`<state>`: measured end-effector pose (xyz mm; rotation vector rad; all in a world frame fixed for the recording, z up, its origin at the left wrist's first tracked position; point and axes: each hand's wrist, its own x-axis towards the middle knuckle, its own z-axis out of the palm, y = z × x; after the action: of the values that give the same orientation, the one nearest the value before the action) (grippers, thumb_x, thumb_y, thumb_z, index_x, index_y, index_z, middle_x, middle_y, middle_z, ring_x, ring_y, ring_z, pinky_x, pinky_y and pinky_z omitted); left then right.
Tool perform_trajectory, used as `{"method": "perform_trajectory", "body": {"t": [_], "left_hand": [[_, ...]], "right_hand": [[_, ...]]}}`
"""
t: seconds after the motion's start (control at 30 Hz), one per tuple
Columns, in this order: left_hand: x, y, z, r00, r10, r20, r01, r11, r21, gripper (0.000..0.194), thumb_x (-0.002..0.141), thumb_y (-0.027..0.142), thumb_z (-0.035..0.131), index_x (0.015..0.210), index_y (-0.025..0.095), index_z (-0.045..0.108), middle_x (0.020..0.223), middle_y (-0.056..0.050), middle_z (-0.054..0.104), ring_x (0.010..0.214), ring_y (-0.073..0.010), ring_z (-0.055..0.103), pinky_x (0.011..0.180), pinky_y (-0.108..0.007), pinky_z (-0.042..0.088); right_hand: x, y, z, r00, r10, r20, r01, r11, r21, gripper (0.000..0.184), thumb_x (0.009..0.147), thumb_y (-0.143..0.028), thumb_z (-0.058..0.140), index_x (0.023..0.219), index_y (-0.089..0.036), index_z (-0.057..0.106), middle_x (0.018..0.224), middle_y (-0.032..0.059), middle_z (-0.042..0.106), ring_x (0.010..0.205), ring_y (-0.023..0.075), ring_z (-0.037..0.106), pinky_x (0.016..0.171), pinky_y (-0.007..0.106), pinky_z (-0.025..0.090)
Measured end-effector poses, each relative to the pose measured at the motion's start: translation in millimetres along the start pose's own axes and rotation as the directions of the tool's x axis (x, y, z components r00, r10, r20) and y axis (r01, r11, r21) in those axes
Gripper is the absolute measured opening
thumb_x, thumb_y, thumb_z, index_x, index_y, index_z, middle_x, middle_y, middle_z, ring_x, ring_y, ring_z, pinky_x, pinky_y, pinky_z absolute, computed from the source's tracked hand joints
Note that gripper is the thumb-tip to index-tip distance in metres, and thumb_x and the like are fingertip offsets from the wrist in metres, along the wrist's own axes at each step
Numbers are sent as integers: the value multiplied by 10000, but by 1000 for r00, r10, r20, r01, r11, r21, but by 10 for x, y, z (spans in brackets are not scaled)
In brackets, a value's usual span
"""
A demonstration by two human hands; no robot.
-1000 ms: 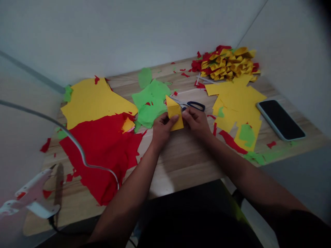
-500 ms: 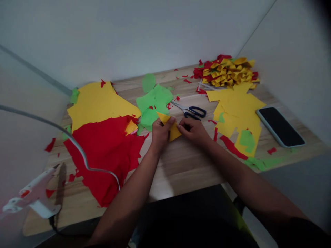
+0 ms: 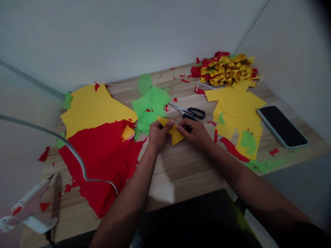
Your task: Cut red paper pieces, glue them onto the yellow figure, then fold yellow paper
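Note:
Between my two hands is a small piece of yellow paper (image 3: pixel 177 137), folded into pointed shapes. My left hand (image 3: pixel 158 135) pinches it from the left, with the thumb on top. From the right, my right hand (image 3: pixel 194 131) grips its other side between thumb and fingertips. Just beyond my hands lie scissors (image 3: pixel 196 112) with dark blue handles, blades pointing left. Green paper (image 3: pixel 150 105) with small red scraps on it lies beyond my left hand. A small stack of orange-yellow pieces (image 3: pixel 128 132) rests at the edge of the red sheet.
Red crepe-like paper (image 3: pixel 100 162) and a yellow sheet (image 3: pixel 95 108) cover the left side. A glue gun (image 3: pixel 32 206) stands front left, with a grey cable (image 3: pixel 77 155) nearby. At right are cut yellow sheets (image 3: pixel 235 110), a phone (image 3: pixel 283 126) and a heap of folded yellow pieces (image 3: pixel 227 70).
The yellow paper between my fingers has gone from a plain triangle to a shape with another folded point hanging down. The view has shifted slightly; both hands still hold the paper.

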<state>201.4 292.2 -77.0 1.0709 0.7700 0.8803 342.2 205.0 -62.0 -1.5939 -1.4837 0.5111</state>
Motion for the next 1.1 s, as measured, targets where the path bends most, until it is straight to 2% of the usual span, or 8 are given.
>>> {"method": "perform_trajectory", "body": {"t": [0.13,0.33,0.47,0.57,0.7,0.83,0.93,1.1], "left_hand": [[-29,24,56,999,-43,1,43,999,-29,361,555,392,909,773,152,752,684,4,693,605,-111,599,571,-218,466],[50,84,72,982,-25,-186,-41,939,-343,322,586,358,910,750,175,702,650,51,649,561,-62,570,543,-169,446],[55,125,58,977,-33,-212,-73,879,-471,345,558,330,930,747,178,684,695,43,676,609,-75,612,609,-181,486],[3,102,78,988,-45,-145,-13,927,-375,348,563,355,922,747,166,696,666,40,665,582,-79,593,580,-190,467],[-77,49,119,999,-31,-44,26,993,-111,338,568,381,911,738,152,730,654,23,672,585,-96,584,574,-210,462],[-112,26,105,996,19,84,-24,998,58,281,625,400,874,695,163,742,657,8,684,596,-110,582,579,-222,468],[-107,23,86,994,52,97,-62,993,100,270,647,405,858,730,168,759,722,-9,716,629,-123,604,607,-234,484],[-101,18,88,995,22,93,-31,995,97,323,624,419,873,778,153,771,743,-32,728,647,-145,631,605,-250,485]], "right_hand": [[6,8,28,1000,-16,23,16,1000,12,187,896,-327,578,783,-189,634,671,1,625,584,122,511,561,240,364],[19,34,38,999,16,46,-18,999,37,146,847,-281,592,731,-194,605,618,-20,579,541,112,463,531,240,332],[6,44,25,997,58,-50,-56,997,55,166,844,-288,595,706,-208,550,589,-36,520,534,115,440,533,252,324],[-6,56,34,987,88,-136,-65,984,163,208,910,-359,545,756,-221,529,593,-43,485,538,124,435,534,261,329],[-13,53,64,994,53,-94,-29,970,242,174,906,-361,561,808,-217,555,664,-26,539,582,130,477,550,262,360],[-8,40,71,993,44,-110,-19,976,219,125,864,-313,602,811,-201,591,722,-4,600,627,135,520,577,263,387],[10,52,56,991,69,-113,-38,966,255,151,840,-333,623,780,-196,604,693,-4,596,615,135,518,572,265,389],[31,48,60,987,150,-52,-124,934,334,201,805,-389,641,771,-193,616,699,2,622,616,134,520,573,264,415]]}}
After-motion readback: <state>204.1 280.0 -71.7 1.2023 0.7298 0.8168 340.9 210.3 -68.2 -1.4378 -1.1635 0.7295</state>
